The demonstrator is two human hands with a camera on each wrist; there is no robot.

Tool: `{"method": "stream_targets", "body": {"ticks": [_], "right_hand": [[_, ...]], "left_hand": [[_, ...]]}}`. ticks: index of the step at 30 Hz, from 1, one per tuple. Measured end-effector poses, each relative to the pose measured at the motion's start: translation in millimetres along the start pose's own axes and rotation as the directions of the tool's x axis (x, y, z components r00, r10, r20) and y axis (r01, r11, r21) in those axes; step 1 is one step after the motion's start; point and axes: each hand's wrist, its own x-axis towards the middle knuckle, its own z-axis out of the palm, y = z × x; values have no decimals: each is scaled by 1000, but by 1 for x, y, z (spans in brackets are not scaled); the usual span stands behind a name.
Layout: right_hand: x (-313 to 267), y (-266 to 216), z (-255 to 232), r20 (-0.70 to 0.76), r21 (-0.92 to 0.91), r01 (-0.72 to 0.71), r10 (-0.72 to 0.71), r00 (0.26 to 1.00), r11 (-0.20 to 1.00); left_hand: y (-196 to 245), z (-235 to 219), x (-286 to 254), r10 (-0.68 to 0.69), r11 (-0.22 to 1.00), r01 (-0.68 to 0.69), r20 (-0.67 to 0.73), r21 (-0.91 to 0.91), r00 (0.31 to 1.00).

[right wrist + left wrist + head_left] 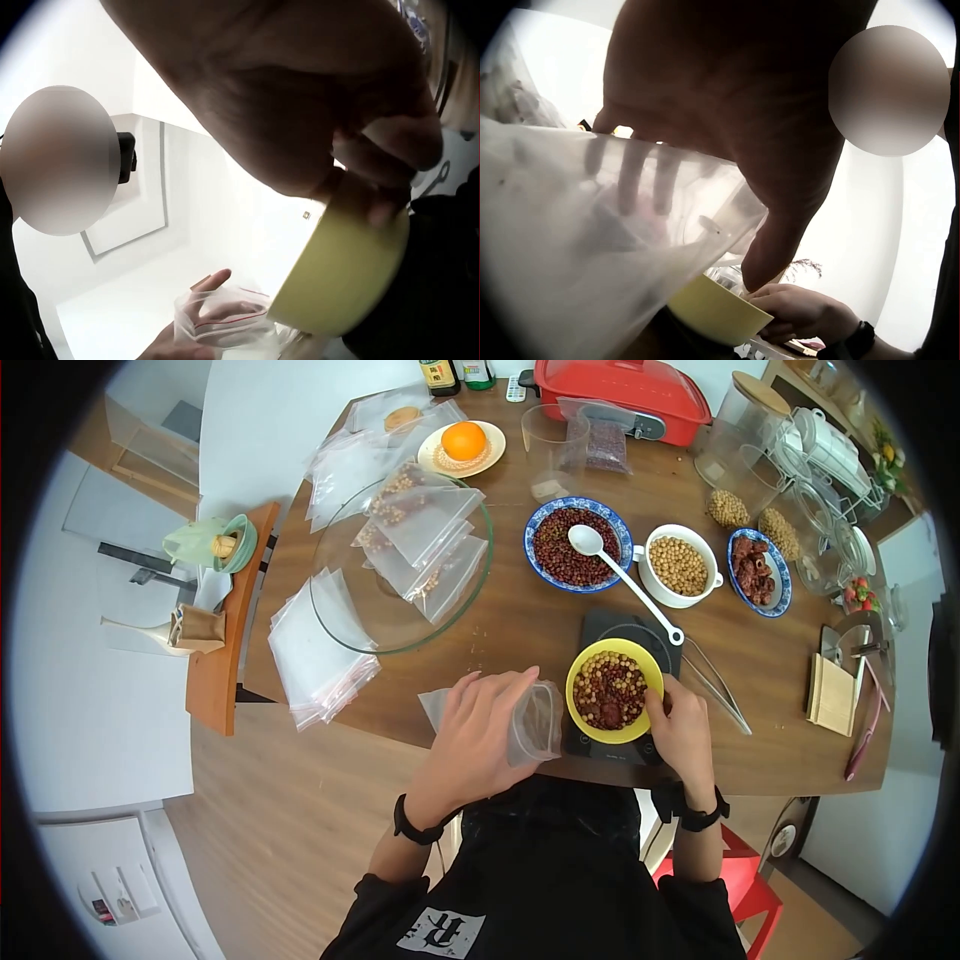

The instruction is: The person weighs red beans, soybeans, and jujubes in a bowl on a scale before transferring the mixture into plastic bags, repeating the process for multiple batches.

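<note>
My right hand [684, 732] grips the rim of a yellow bowl [655, 672], thumb over the edge and fingers along its outer side. Mixed beans, chickpeas and a dark red piece lie in the bowl, which is over a black kitchen scale [607, 622]. In the right wrist view the bowl [341, 270] looks tilted. To its left, my left hand [483, 725] holds a clear zip bag [540, 722] with its mouth spread toward the bowl. In the left wrist view, fingers show through the bag's film [562, 217]. The bag's red zip line shows in the right wrist view.
A glass bowl [487, 560] with filled bags stands left, beside flat zip bags [318, 650]. Behind the scale are a blue-rimmed bowl of red beans [570, 540] with a white spoon [625, 575], a white pot of chickpeas [680, 565] and a dish of dark red pieces [752, 570]. Tongs [718, 685] lie right.
</note>
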Motion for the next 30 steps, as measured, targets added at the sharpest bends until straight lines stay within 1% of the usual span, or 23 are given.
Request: {"method": "stream_targets", "body": {"ticks": [1, 2, 4, 5, 7, 9, 10, 11, 12, 13, 15, 16, 18, 19, 21, 25, 27, 28, 30], "right_hand": [[1, -1, 2, -51, 26, 50, -49, 998, 998], [1, -5, 1, -47, 27, 51, -50, 998, 998], [0, -18, -8, -139, 76, 86, -74, 987, 993], [-1, -25, -12, -140, 75, 85, -74, 987, 994], [-2, -39, -22, -159, 4, 67, -66, 985, 998], [-4, -49, -24, -159, -5, 87, -86, 983, 996], [-6, -53, -23, -208, -42, 153, -158, 965, 987], [-7, -56, -21, -253, -82, 216, -230, 940, 973], [-9, -59, -20, -279, -154, 249, -283, 918, 956], [-11, -64, -19, -277, -154, 250, -285, 918, 956], [-15, -73, -18, -299, -261, 223, -299, 906, 939], [-15, -74, -17, -298, -262, 224, -300, 906, 939], [-13, -76, -17, -325, -358, 305, -424, 845, 882], [-13, -76, -16, -323, -359, 307, -426, 845, 881], [-12, -76, -15, -323, -407, 349, -490, 810, 844], [-11, -79, -15, -325, -440, 369, -528, 784, 819], [-9, -80, -15, -351, -480, 400, -588, 729, 781], [-8, -80, -16, -349, -480, 401, -590, 728, 780], [-7, -80, -17, -341, -540, 422, -648, 682, 728]], "left_hand": [[-1, 2, 0, -3, 1000, 3, 0, 1, 1000], [-1, 4, -1, -20, 1000, 20, 5, 3, 1000], [0, 7, 0, -38, 999, 38, 9, 4, 999], [2, 9, 1, -39, 999, 40, 19, -1, 999], [6, 14, 5, -40, 999, 40, 28, -9, 999], [10, 22, 8, -20, 999, 19, -31, -31, 999], [13, 25, 11, -20, 999, 19, -31, -32, 999], [16, 27, 14, -28, 999, 27, -78, -20, 997], [19, 29, 17, -36, 999, 35, -125, -8, 992], [22, 30, 19, -37, 999, 36, -126, -9, 991], [28, 33, 23, -95, 995, 93, -172, -20, 981], [30, 35, 24, -97, 995, 94, -173, -21, 980], [34, 40, 27, -143, 990, 138, -203, -37, 969], [36, 43, 29, -145, 989, 140, -204, -39, 968], [38, 47, 32, -159, 987, 151, -246, -51, 956], [43, 52, 38, -168, 986, 159, -295, -57, 940], [45, 52, 41, -170, 985, 159, -302, -60, 938], [46, 53, 42, -171, 985, 160, -303, -61, 937], [48, 55, 45, -174, 985, 160, -347, -70, 922]]}}
